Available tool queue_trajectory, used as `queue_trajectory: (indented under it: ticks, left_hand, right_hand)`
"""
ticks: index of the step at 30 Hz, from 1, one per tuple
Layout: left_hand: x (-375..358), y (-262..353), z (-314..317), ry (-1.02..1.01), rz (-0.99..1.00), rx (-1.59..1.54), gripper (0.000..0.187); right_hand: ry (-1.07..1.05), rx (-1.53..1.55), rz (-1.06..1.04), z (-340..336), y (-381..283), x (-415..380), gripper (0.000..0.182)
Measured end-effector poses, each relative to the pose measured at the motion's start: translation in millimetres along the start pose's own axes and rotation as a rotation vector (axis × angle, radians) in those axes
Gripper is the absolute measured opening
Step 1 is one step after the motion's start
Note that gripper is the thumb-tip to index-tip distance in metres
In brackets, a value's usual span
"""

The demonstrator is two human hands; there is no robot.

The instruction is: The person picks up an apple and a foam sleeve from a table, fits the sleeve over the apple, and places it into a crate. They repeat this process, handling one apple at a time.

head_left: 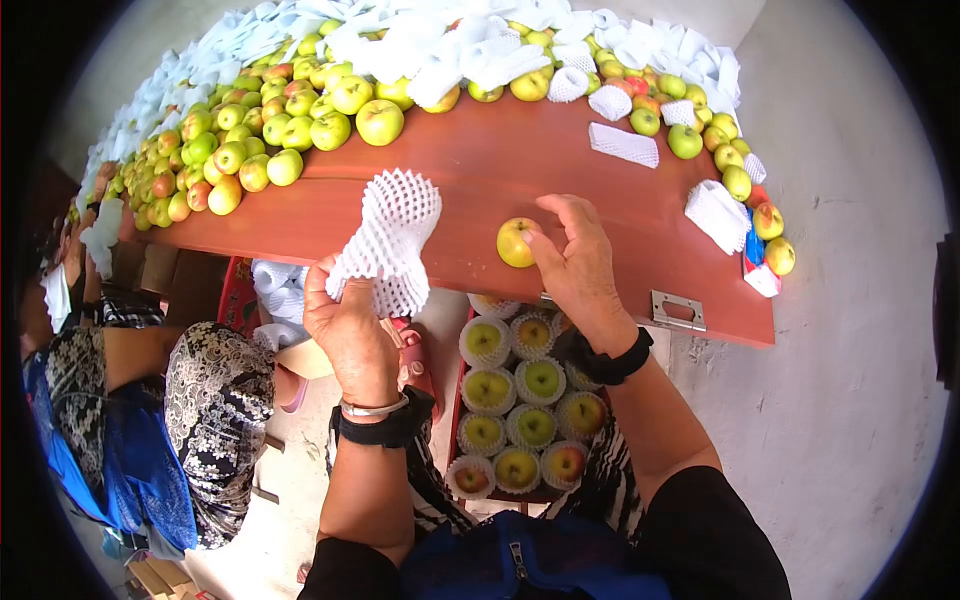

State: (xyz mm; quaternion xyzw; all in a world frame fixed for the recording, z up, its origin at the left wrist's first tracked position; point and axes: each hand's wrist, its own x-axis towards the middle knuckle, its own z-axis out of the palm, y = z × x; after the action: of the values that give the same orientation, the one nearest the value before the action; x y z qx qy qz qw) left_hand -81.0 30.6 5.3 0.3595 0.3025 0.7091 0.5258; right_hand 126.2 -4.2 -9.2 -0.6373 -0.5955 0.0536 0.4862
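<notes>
My left hand (pixel 350 325) pinches the lower end of a white foam net sleeve (pixel 392 235), which stands up above the fingers over the table's front edge. Beside a single yellow-green apple (pixel 516 243) on the red-brown table (pixel 450 160) is my right hand (pixel 578 262). Its thumb lies at the apple's right side, with the fingers apart and curved above it; the apple is not enclosed. Below the table edge, between my knees, a box holds several apples in foam nets (pixel 537 379).
A large pile of apples (pixel 330 130) and many foam sleeves (pixel 470 50) cover the table's back and left. More apples line the right edge. A metal hinge (pixel 678 310) sits at the front edge. A co-worker (pixel 215 430) sits at the left.
</notes>
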Motion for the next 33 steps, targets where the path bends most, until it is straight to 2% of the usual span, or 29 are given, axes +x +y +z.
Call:
queue_trajectory:
  ticks: [1,2,8,11,14,18,21,24,27,28,31,33]
  left_hand:
    - [3,2,-1,0.025,-0.009,-0.057,0.011]
    - [5,0,-7,0.015,-0.022,-0.052,0.012]
    - [7,-12,-13,-0.005,-0.118,0.032,0.017]
    - [10,-11,-9,0.052,-0.221,0.105,0.018]
    - [18,-13,-6,0.094,-0.343,0.019,0.016]
    - [25,-13,3,0.059,-0.387,0.103,0.005]
    - [22,-17,12,0.043,-0.412,0.086,0.008]
    - [15,-21,22,0.017,-0.431,0.118,0.009]
    - [7,-27,32,-0.022,-0.406,0.157,0.009]
    - [4,-29,34,-0.04,-0.391,0.169,0.009]
    - [-2,-34,37,-0.149,-0.294,0.23,0.011]
    - [-7,-37,39,-0.213,-0.199,0.288,0.014]
  right_hand:
    - [0.051,-0.191,-0.063,1,7,1,0.04]
    - [-0.027,-0.193,-0.015,2,10,0,0.053]
    - [-0.303,-0.233,-0.008,20,12,-4,0.06]
    - [-0.289,-0.218,0.073,22,11,3,0.059]
    - [-0.199,0.065,0.294,12,4,8,0.055]
    - [-0.307,0.619,0.504,-20,-23,20,0.056]
    - [-0.336,0.808,0.579,-41,-56,20,0.057]
    - [-0.363,0.733,0.334,-53,-75,12,0.06]
    - [-0.395,0.419,0.019,-53,-74,5,0.064]
    - [-0.447,0.435,0.099,-51,-76,4,0.065]
    - [-0.487,0.206,-0.034,-47,-67,-2,0.064]
    - [-0.503,0.158,-0.058,-47,-62,-3,0.066]
